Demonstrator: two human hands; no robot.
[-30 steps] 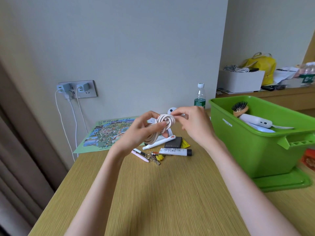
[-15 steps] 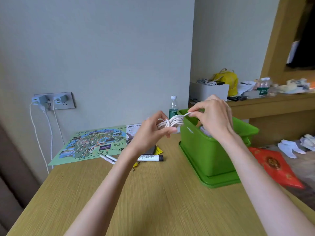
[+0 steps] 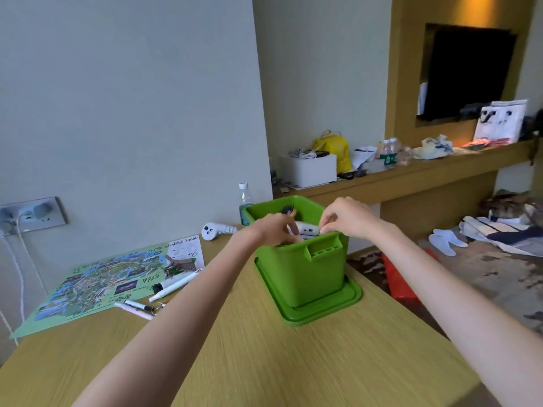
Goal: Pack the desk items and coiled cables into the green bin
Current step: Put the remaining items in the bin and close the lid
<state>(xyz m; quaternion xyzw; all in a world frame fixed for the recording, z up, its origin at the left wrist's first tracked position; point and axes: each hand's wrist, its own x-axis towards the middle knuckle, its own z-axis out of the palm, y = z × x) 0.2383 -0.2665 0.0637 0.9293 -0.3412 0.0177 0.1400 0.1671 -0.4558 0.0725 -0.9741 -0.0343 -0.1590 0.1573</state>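
Both hands are over the mouth of the green bin (image 3: pixel 299 271), which sits on a matching green tray (image 3: pixel 349 301) close to the right edge of the surface (image 3: pixel 264 362). The left hand (image 3: pixel 273 232) has its fingers curled down inside the rim. The right hand (image 3: pixel 345 217) is pinching at something right by the white gadget (image 3: pixel 307 229) lying in there. Honestly I can't tell what either hand has hold of, the fingers hide it. The coiled cable isn't plainly visible either, so my guess is it's going in under the left hand.

If this is the drop-in step, I'd lay the coil flat next to the gadget, not on the hairbrush (image 3: pixel 288 209) at the far side. Keep one hand on the loops while the other tucks the loose end under, then let go slowly so it doesn't spring open. Go straight down too, since the bin looks like it could slide on that tray.

Left to pack, by the look of it: the white tube (image 3: pixel 174 284), pens (image 3: pixel 133 306) and keys (image 3: pixel 158 306) by the map (image 3: pixel 111 280) toward the left edge, plus the controller (image 3: pixel 216 230) near the far edge
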